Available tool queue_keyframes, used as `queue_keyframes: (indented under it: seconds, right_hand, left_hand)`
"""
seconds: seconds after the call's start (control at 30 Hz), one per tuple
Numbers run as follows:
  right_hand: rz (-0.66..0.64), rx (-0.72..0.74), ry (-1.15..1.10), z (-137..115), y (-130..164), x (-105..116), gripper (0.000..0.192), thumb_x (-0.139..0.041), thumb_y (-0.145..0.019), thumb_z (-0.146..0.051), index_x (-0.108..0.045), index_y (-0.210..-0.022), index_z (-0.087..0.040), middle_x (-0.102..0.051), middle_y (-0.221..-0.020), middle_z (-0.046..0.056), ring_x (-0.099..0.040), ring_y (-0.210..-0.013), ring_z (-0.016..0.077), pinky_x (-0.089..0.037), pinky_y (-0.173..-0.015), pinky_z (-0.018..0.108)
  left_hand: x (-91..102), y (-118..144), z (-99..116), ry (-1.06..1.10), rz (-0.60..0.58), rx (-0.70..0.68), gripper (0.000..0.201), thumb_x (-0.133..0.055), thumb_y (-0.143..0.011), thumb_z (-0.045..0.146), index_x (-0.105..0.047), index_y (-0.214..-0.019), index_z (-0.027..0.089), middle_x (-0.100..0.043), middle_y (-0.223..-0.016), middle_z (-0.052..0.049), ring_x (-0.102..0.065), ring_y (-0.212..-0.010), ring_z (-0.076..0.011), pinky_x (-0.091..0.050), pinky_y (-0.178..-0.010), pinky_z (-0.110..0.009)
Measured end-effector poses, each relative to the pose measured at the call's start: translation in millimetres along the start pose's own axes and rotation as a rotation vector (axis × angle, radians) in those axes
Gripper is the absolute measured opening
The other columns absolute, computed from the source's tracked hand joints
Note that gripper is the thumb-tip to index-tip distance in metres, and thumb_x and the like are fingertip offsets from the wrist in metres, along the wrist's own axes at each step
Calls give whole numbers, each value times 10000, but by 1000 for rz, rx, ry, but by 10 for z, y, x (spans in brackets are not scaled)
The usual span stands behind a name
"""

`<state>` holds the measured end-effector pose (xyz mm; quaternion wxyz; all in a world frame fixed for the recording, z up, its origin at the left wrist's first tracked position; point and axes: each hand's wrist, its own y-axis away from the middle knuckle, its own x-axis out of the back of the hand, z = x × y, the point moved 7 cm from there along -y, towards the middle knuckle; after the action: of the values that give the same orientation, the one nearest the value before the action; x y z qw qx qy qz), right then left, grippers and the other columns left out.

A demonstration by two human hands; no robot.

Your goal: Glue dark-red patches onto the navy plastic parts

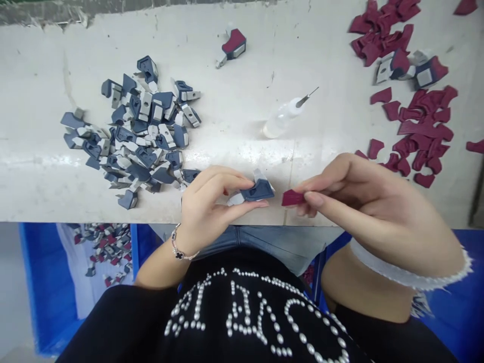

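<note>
Between the thumb and fingers of my left hand (212, 199) is a small blue-and-grey plastic part (258, 190), its recessed dark blue face turned up. My right hand (351, 194) pinches a flat maroon piece (292, 198) by its right end. A narrow gap separates the maroon piece from the plastic part, over the table's near edge. Left of my left hand spreads a heap of similar blue-and-grey parts (139, 136). Loose maroon pieces (423, 131) lie beyond my right hand.
A clear bottle with a needle tip (283, 117) stands on the white table (242, 91). Behind it lies one part with a maroon face (234, 43). More maroon pieces (381, 27) are at the back right. A blue bin (41, 282) below the table holds finished-looking parts.
</note>
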<state>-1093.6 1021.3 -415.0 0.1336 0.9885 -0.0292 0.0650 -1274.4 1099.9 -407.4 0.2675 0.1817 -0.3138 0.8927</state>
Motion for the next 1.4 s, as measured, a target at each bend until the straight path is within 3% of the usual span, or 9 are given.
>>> queue_keyframes:
  seconds: [0.17, 0.3, 0.47, 0.77, 0.87, 0.97, 1.1, 1.2, 1.4]
  right_hand:
    - [92, 20, 166, 54, 123, 138, 102, -645, -988, -342, -647, -991, -239, -689, -802, 4, -659, -687, 136, -539, -579, 230]
    - [39, 31, 211, 142, 146, 94, 201, -537, -1046, -407, -644, -1148, -270, -715, -907, 19, -704, -821, 175, -580, -682, 276]
    - [-4, 33, 254, 280, 147, -42, 274, -429, -1074, -491, -648, -1070, -326, -733, -944, -1, -729, -835, 191, -604, -646, 283]
    - [19, 25, 331, 420, 151, -231, 395, -365, -1047, -619, -635, -1180, -362, -701, -781, 15, -720, -718, 253, -596, -578, 372]
    - [-10, 28, 357, 458, 135, -267, 418, -382, -1040, -606, -621, -1248, -334, -717, -792, 25, -725, -707, 263, -584, -587, 381]
    - [-38, 40, 417, 525, 95, -298, 356, -405, -1039, -519, -643, -1123, -268, -740, -902, 54, -732, -758, 268, -572, -635, 392]
    - [-105, 40, 493, 614, 34, -336, 251, -428, -1028, -386, -601, -1089, -215, -726, -976, 72, -712, -781, 248, -553, -666, 382]
    - [-149, 51, 521, 644, -28, -351, 223, -472, -1006, -314, -584, -1151, -187, -702, -909, 64, -681, -738, 228, -534, -647, 355]
    - [-91, 105, 555, 582, -195, -273, 137, -566, -938, -228, -688, -889, -191, -679, -910, 75, -657, -815, 221, -548, -753, 361]
  left_hand:
    - [-59, 20, -212, 439, -35, 334, 336, -948, -705, 390, -696, -860, 230, -697, -796, 14, -640, -716, -118, -552, -645, -251]
    - [-246, 156, -361, 950, -164, 692, 607, -772, -686, 810, -536, -695, 251, -460, -601, 32, -374, -503, -108, -321, -392, -249]
    - [-124, 265, -398, 891, 60, 890, 805, -371, -676, 1052, -325, -680, 249, -267, -633, 11, -153, -546, -153, -68, -354, -300]
    - [-3, 100, -227, 699, 111, 789, 787, -196, -756, 1017, -347, -699, 247, -243, -664, 5, -186, -560, -156, -74, -337, -291]
    - [-33, 36, -158, 699, 22, 556, 733, -417, -746, 983, -401, -719, 251, -301, -632, 30, -268, -512, -123, -212, -323, -249]
    - [53, -14, -21, 579, 59, 248, 493, -797, -776, 670, -544, -811, 248, -506, -693, 42, -504, -580, -93, -452, -462, -213]
    - [184, -49, 213, 238, 131, -25, 339, -930, -743, 329, -665, -918, 210, -662, -803, 9, -677, -771, -123, -587, -685, -244]
    - [197, -73, 281, 131, 93, -73, 342, -936, -734, 285, -680, -942, 199, -702, -821, -3, -696, -777, -136, -589, -678, -254]
    - [210, -34, 109, 88, 71, -3, 335, -930, -746, 287, -684, -963, 216, -712, -863, -6, -673, -764, -138, -569, -649, -276]
